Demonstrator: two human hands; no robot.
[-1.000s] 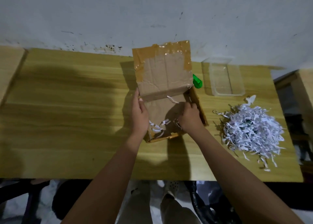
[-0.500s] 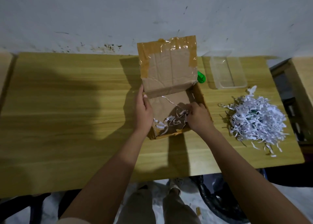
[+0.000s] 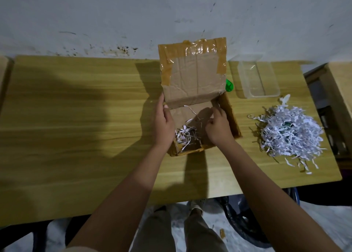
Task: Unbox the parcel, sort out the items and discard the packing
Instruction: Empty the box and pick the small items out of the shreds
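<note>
cardboard box (image 3: 193,76), flap raised, half hides green object (image 3: 229,85) beside clear tub (image 3: 274,84).

Cardboard box (image 3: 227,114): brown, open, taped flap upright at far side, on table (image 3: 76,118). Paper shreds (image 3: 183,137): few white strips inside, near-left corner. Shred pile (image 3: 289,131): large, white, right of box, apart.
</note>
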